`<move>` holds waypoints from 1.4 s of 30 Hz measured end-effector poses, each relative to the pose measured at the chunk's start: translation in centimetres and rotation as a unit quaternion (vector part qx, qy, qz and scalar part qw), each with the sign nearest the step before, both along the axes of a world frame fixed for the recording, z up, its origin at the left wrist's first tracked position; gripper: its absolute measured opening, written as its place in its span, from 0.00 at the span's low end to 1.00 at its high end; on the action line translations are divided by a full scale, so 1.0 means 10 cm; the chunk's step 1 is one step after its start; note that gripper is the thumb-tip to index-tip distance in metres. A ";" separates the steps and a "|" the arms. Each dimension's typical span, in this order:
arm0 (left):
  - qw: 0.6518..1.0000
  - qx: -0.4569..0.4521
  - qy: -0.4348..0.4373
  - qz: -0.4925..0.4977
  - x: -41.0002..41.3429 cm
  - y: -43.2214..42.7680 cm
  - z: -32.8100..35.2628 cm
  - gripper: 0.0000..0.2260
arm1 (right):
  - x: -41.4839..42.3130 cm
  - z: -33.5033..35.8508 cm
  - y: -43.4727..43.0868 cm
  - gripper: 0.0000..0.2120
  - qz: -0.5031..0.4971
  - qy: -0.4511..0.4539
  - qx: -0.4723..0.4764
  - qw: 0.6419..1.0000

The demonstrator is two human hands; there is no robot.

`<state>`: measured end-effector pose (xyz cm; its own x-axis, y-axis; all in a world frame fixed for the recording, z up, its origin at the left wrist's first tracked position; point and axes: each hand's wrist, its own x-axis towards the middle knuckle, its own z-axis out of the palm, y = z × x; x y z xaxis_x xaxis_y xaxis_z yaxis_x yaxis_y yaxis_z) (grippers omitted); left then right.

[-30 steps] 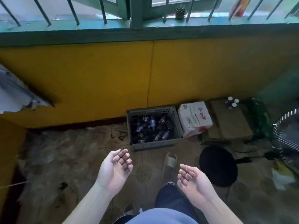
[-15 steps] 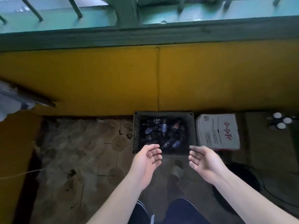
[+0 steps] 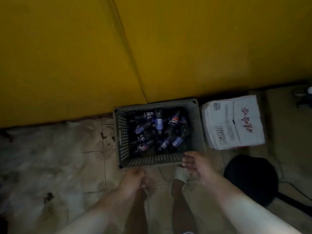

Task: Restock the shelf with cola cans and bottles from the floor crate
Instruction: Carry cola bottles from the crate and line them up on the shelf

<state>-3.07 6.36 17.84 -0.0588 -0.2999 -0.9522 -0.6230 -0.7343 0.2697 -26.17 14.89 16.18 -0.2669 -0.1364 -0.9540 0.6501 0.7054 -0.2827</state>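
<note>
Bottles of dark cola [image 3: 173, 121] fill a grey perforated plastic crate [image 3: 157, 160] mid-frame; right hand [image 3: 195, 167] spreads empty, left hand [image 3: 135, 179] too blurred to tell.

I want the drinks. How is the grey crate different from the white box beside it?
The grey crate is open on top, with cola bottles lying inside; the white box is closed, its contents hidden. The grey crate has slotted walls; the white box has solid sides with printing. Both sit on the floor by the yellow wall.

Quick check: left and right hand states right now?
Left hand: blurred, cannot tell.
Right hand: open, empty, at the near rim of the grey perforated plastic crate.
</note>
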 end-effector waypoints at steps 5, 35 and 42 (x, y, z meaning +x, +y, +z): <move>0.994 -0.037 -0.012 -0.102 0.11 -0.24 -0.91 0.06 | -0.12 -0.78 0.06 0.09 0.050 0.029 0.023 0.998; 0.295 -0.519 0.091 -0.797 -1.40 -1.54 -3.90 0.20 | -0.14 -3.52 -1.23 0.36 0.280 0.232 0.078 0.928; 0.330 -0.409 0.006 -0.851 -1.58 -1.40 -3.57 0.25 | -0.24 -3.32 -1.16 0.31 0.229 0.212 0.061 0.948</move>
